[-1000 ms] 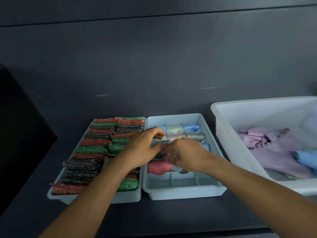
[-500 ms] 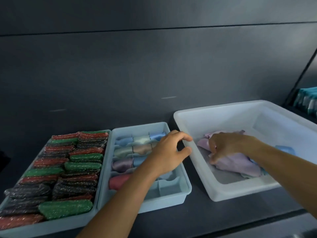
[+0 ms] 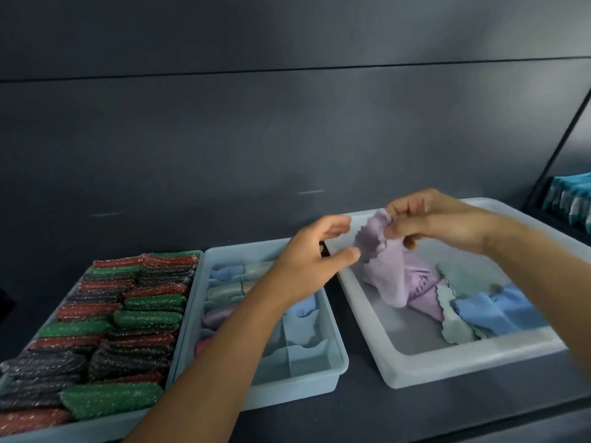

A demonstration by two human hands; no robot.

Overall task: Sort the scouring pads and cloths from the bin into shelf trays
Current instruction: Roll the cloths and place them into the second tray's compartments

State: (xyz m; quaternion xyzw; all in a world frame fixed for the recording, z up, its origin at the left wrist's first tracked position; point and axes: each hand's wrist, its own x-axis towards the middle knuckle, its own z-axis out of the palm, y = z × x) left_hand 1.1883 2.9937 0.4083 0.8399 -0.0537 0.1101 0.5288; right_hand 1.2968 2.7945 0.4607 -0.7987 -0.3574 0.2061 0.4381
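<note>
Dark grey shelf [image 3: 361,407] against a dark grey back panel, seen from above by the person working at it. Three containers stand in a row. On the left, a pale blue tray [image 3: 105,425] is packed with red, green and black scouring pads [image 3: 128,318]. In the middle, a divided tray [image 3: 307,385] holds rolled cloths [image 3: 224,292] in its far compartments. On the right is a white bin [image 3: 447,366].

The right hand [image 3: 438,220] pinches the top edge of a lilac cloth [image 3: 387,266] between thumb and fingers. The cloth hangs from the hand over the bin's far left corner, its lower part still lying in the bin. Half a second ago this hand was low inside the bin, on the same cloth; it has since risen.

The left hand [image 3: 307,263] holds nothing, its fingers spread and loosely curved. It has moved from the divided tray's right rim to just beside the cloth's scalloped edge.

A blue cloth [image 3: 492,310] and a pale green cloth [image 3: 454,327] lie in the bin.
</note>
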